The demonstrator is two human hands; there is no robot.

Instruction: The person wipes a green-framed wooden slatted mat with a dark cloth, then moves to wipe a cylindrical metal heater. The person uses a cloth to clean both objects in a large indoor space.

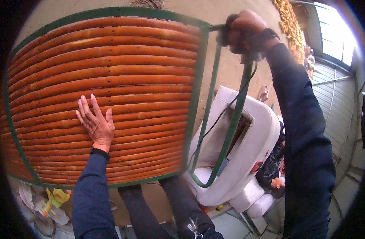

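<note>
The left hand lies open and flat on the slat panel. The right hand grips a dark tool at the green frame corner. The tool's cord may catch on the frame and pull the tool off.

The left hand lies flat, fingers spread, on the orange slats of a green-framed panel. Up and to its right, the right hand grips a dark power tool at the frame's top corner. Below that hand sits a white armchair.
</note>
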